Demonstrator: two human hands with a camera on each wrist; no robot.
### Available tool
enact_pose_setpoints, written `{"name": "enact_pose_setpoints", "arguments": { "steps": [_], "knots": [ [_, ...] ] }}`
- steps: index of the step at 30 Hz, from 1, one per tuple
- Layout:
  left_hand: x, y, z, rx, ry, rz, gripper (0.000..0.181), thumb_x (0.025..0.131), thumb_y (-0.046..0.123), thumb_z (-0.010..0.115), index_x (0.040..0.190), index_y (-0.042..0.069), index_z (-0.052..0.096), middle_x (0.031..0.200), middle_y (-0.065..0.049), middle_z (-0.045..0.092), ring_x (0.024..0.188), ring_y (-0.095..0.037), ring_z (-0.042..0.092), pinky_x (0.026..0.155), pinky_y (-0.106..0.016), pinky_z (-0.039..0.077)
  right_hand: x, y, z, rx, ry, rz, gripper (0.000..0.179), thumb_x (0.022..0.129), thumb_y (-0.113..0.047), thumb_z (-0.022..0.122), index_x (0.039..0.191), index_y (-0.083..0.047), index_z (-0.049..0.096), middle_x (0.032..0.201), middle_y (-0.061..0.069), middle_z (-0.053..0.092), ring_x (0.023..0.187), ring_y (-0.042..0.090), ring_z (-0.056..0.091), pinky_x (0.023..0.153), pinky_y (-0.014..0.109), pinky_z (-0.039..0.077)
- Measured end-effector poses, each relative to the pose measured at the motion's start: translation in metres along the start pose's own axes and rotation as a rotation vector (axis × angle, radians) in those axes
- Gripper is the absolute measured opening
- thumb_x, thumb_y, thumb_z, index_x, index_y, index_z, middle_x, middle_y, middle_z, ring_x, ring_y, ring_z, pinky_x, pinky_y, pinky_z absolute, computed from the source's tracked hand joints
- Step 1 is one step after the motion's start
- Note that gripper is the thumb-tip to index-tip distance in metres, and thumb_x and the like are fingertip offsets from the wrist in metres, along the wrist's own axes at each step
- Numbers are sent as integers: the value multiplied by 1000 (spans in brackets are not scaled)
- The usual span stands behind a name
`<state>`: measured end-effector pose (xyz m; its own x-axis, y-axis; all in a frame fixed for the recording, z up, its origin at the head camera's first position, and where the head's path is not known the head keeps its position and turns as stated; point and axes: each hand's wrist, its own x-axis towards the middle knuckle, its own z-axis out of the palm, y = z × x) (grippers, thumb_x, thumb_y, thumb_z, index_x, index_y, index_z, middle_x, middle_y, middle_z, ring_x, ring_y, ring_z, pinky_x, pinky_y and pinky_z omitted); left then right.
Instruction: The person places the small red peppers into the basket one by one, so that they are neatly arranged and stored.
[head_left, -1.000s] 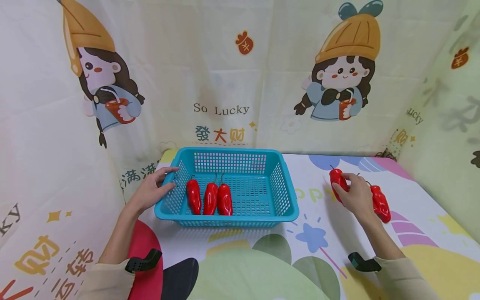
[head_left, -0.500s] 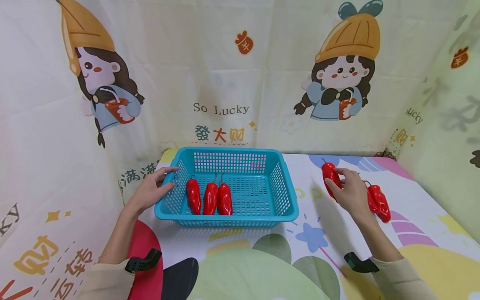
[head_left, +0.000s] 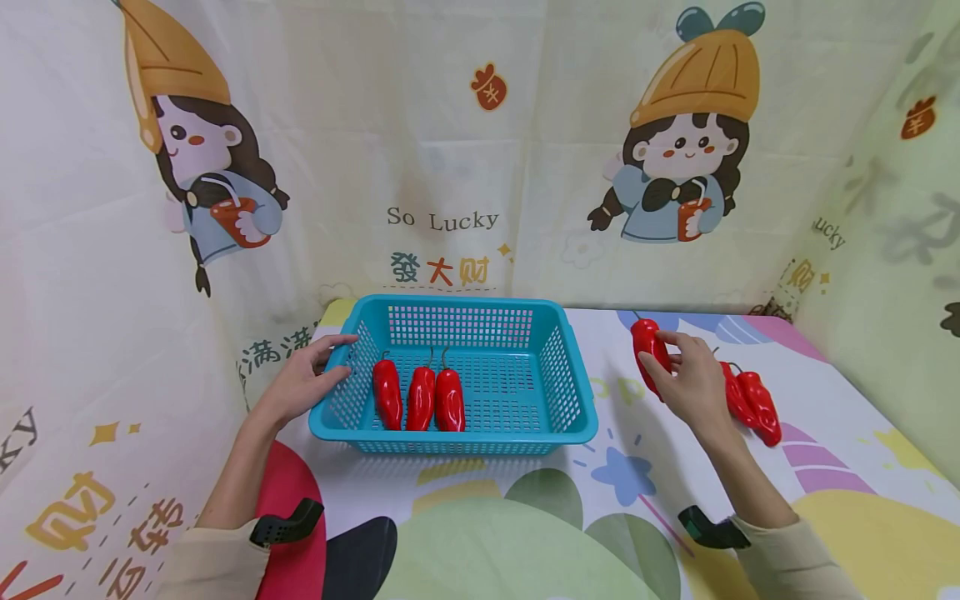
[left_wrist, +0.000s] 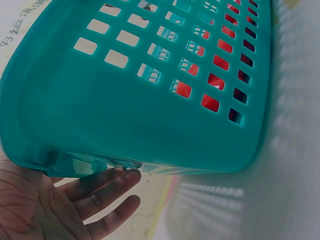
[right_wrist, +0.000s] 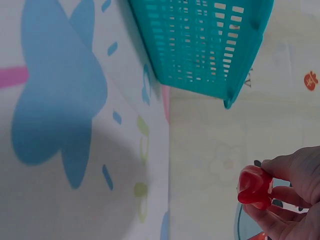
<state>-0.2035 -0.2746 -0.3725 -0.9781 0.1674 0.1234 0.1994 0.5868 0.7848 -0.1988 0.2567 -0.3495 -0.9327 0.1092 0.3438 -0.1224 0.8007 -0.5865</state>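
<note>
In the head view, my left hand (head_left: pixel 302 379) rests on the left rim of a teal plastic basket (head_left: pixel 472 437), its fingers loosely extended. The left wrist view has several fingers (left_wrist: pixel 107 192) spread beside the basket's wall (left_wrist: pixel 125 110), with the thumb hidden. Three glossy red peppers (head_left: pixel 450 400) lie side by side in the basket's left half. To the right of the basket, my right hand (head_left: pixel 693 379) pinches another red pepper (head_left: pixel 647 343) between thumb and fingers, stem upward, above the table. The right wrist view shows that pepper (right_wrist: pixel 255 186) end-on.
More red peppers (head_left: pixel 761 408) lie on the table to the right, partly behind my right hand. A patterned cloth (head_left: pixel 630 475) covers the table. Printed curtains (head_left: pixel 555 167) stand close behind and at both sides.
My right hand has carried its pepper left, away from the peppers on the right and nearer the basket. The left hand and the basket have stayed in place.
</note>
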Motion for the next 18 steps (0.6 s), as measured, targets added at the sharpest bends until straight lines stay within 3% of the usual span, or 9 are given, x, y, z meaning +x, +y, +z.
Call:
{"name": "enact_pose_setpoints", "arguments": {
  "steps": [18],
  "knots": [
    [0, 0, 1, -6, 0, 7, 56, 99, 10, 62, 152, 4, 45, 142, -31, 51, 115, -46, 60, 83, -46, 61, -8, -29, -1, 56, 38, -48, 64, 90, -21, 78, 145, 0, 51, 137, 26, 53, 116, 48, 60, 83, 60, 58]
  ]
}}
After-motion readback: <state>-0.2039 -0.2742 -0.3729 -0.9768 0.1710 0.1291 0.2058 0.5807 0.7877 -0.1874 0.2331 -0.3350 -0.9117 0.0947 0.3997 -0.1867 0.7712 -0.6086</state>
